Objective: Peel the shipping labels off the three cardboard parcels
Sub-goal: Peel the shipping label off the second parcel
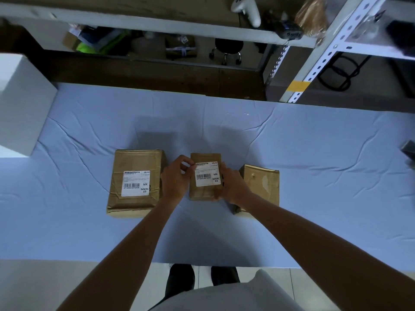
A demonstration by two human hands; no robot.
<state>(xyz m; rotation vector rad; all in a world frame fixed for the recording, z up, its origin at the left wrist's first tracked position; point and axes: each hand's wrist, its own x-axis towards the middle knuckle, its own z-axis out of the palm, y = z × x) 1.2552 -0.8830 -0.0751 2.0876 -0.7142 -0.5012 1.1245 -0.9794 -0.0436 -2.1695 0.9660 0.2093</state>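
Three brown cardboard parcels lie in a row on the blue cloth. The left parcel (135, 182) carries a white barcode label (136, 183), flat and whole. The small middle parcel (203, 176) has a white label (207, 175) whose upper left corner is lifted. My left hand (177, 176) pinches that corner between thumb and fingers. My right hand (231, 185) grips the middle parcel's right side and holds it down. The right parcel (261, 187) shows no label, only a pale torn patch, and my right arm hides part of it.
The table (314, 176) is covered with wrinkled blue cloth. A large white box (20, 104) stands at the far left. A dark object (408, 151) sits at the right edge. Metal shelving (314, 63) with clutter rises behind the table.
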